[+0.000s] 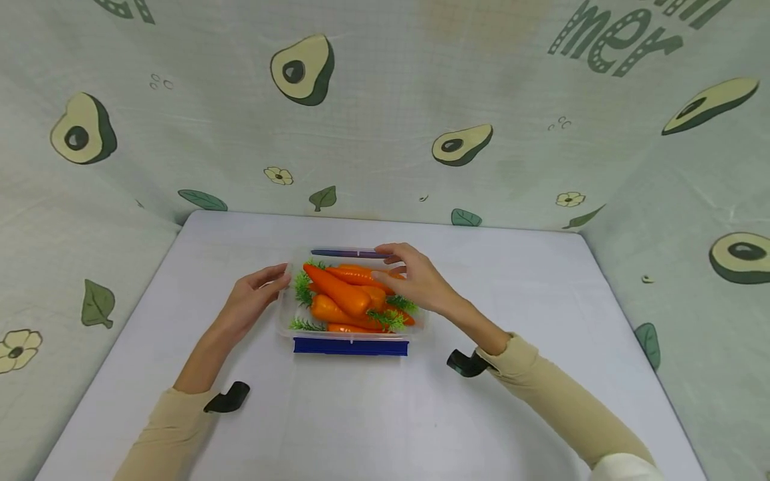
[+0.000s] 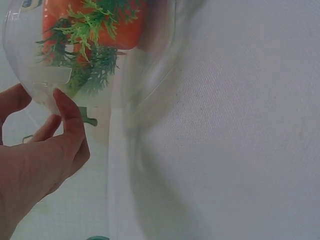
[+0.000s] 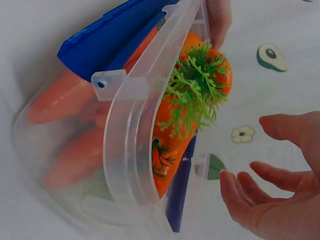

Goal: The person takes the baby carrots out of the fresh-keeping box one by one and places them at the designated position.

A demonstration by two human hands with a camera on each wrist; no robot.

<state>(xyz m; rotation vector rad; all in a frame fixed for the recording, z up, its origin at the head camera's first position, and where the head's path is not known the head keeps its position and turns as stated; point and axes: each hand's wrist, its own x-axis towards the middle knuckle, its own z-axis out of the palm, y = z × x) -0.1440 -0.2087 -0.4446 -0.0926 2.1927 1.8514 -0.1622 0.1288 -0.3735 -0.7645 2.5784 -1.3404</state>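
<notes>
A clear plastic food container (image 1: 284,321) with blue side latches stands on the white table, its top uncovered. Orange carrots (image 1: 339,292) with green leafy tops (image 1: 388,319) are heaped in it, some rising above the rim. At the container's left side, my left hand (image 1: 259,294) holds the edge between thumb and fingers; the left wrist view shows the fingertips (image 2: 59,97) at the rim. Over the back right part of the container hovers my right hand (image 1: 415,275). Its fingers are spread and relaxed, with nothing between them in the right wrist view (image 3: 280,180).
The front blue latch (image 1: 351,346) hangs folded outward, and the back latch (image 1: 349,253) lies along the far side. A fabric backdrop with avocado prints (image 1: 303,70) surrounds the white table (image 1: 511,267). Black wrist mounts (image 1: 228,398) sit at both sleeves.
</notes>
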